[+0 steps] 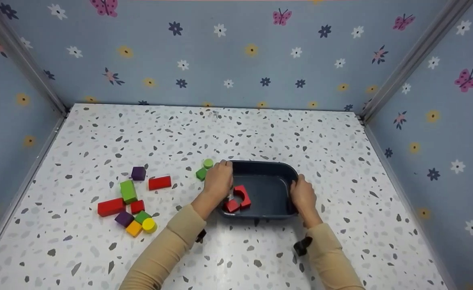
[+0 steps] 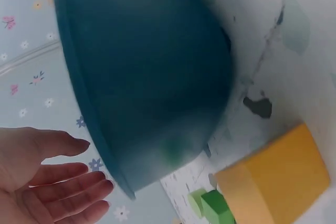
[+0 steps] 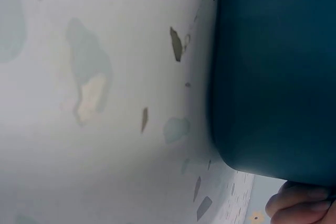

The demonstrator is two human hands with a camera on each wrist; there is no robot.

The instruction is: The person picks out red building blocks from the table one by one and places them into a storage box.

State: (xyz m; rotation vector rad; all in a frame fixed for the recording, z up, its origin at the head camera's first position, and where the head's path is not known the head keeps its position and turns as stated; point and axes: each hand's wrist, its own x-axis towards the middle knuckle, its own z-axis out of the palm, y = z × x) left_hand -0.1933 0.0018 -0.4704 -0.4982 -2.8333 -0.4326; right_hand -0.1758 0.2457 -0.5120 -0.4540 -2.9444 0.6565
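A dark blue plastic tub [image 1: 270,193] stands on the table. Inside, toward its left end, lie a red block with a round cutout [image 1: 245,197] and a small red block [image 1: 232,206]. At the right end my right hand [image 1: 304,195] grips the rim; its curled fingers [image 3: 299,203] show at the tub's corner in the right wrist view. My left hand [image 1: 219,179] is at the left end, its fingers [image 2: 73,190] loosely extended beside the rim in the left wrist view. A green cube [image 1: 201,173] and a light green cylinder [image 1: 208,163] lie just beyond that hand.
Left on the speckled table [image 1: 301,133] are scattered blocks, among them a purple cube [image 1: 138,173], a long red block [image 1: 111,207] and a yellow cylinder [image 1: 149,225]. An orange block [image 2: 278,177] looms close in the left wrist view. Patterned panels [image 1: 228,56] enclose the table.
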